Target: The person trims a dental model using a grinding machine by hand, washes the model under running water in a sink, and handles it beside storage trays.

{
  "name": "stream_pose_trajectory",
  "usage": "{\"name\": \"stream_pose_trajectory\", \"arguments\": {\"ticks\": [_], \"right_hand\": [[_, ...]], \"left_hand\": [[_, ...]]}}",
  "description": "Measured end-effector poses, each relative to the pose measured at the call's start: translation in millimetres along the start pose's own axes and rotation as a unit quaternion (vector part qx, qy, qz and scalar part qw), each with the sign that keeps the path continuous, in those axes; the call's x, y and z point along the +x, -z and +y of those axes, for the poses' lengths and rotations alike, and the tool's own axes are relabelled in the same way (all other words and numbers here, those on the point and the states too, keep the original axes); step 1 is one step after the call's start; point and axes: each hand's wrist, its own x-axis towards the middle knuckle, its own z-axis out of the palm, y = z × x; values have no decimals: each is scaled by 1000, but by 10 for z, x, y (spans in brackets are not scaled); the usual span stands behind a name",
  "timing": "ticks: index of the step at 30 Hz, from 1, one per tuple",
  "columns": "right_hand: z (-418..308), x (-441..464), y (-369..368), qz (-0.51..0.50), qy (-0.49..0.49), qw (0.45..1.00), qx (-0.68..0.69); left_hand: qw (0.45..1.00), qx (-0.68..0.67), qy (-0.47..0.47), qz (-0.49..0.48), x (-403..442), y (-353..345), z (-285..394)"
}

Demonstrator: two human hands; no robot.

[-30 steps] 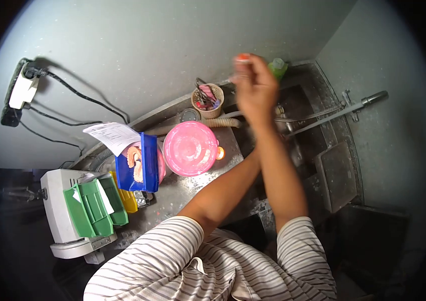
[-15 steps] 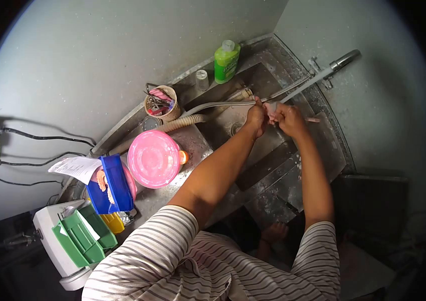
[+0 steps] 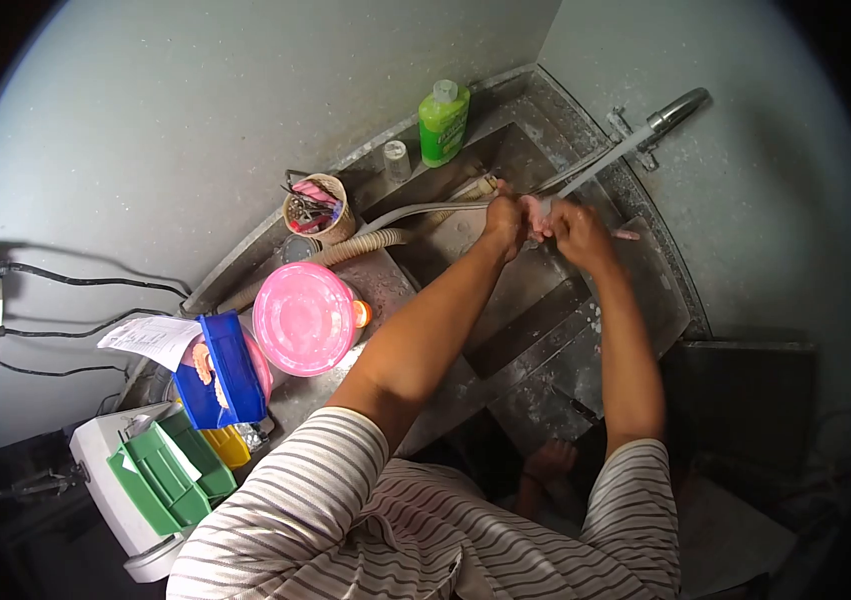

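Note:
My left hand (image 3: 506,226) is closed over the metal sink (image 3: 485,270), on a small pink item (image 3: 536,218) too unclear to name. Right beside it, my right hand (image 3: 577,236) has its fingers bent round the same pink item. A stream of water (image 3: 600,168) from the faucet (image 3: 678,108) runs down to the hands. Pale hoses (image 3: 413,212) pass just left of my left hand. Another thin pink piece (image 3: 626,235) shows to the right of my right hand.
Behind the sink stand a green bottle (image 3: 443,124) and a small clear cup (image 3: 396,160). To the left are a basket of tools (image 3: 316,207), a pink round container (image 3: 305,319), a blue bin (image 3: 229,370) holding dental models, green trays (image 3: 170,473) and a grey machine (image 3: 110,470).
Both hands have come down from near the wall into the sink and met at the pink item under the water. The view has shifted, and the orange-red thing held up earlier is no longer seen.

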Motion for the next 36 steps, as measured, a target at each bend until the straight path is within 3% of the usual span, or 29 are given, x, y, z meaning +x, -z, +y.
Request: {"name": "stream_pose_trajectory", "arguments": {"ticks": [4, 6, 7, 9, 10, 12, 13, 15, 18, 19, 22, 23, 27, 30, 31, 32, 34, 36], "right_hand": [[-106, -97, 71, -60, -24, 997, -29], [-131, -10, 58, 43, -88, 995, -3], [-164, 7, 4, 46, -91, 995, -5], [-205, 33, -136, 93, 6, 994, -51], [-221, 45, -77, 95, 3, 994, -51], [-234, 54, 70, 55, -136, 989, -33], [-238, 13, 34, 55, -140, 988, -34], [-251, -4, -105, 85, -26, 996, -33], [-173, -3, -170, 94, -46, 995, 9], [-261, 8, -30, 82, -130, 988, 4], [-191, 4, -196, 95, -59, 987, -114], [-268, -75, -246, 85, -47, 995, -40], [-345, -84, -114, 98, -35, 994, -39], [-302, -71, -293, 164, 21, 986, -27], [-325, -71, -387, 231, 91, 969, -13], [-280, -85, -358, 230, 89, 969, -12], [-140, -78, -241, 162, -69, 984, -15], [-93, -96, -368, 187, -32, 982, -6]], "left_hand": [[991, -104, 51, 61, -110, -31, 18], [989, -136, 45, 38, -50, -125, -59], [989, -136, 47, 35, 4, -199, -88], [971, -208, 57, 102, 118, -310, -114], [971, -206, 60, 101, 202, -182, -176], [995, -60, 14, -83, 290, 99, -296], [986, -134, 42, 85, 70, -276, -98], [985, -158, 20, 67, 112, -219, -96], [986, -160, 7, 52, 72, -147, -116], [987, -146, 15, 67, 34, -209, -105], [993, -112, 13, 35, 101, -111, -122], [992, -113, 11, 52, 111, -21, -143], [989, -135, 17, 49, -1, -115, -130], [979, -191, 48, 48, 64, -120, -46], [971, -225, 54, 57, 71, -114, -41], [971, -226, 55, 58, 45, -111, -71], [970, -236, 50, 18, -62, -203, -20], [959, -279, 36, 25, 31, -210, -64]]}}
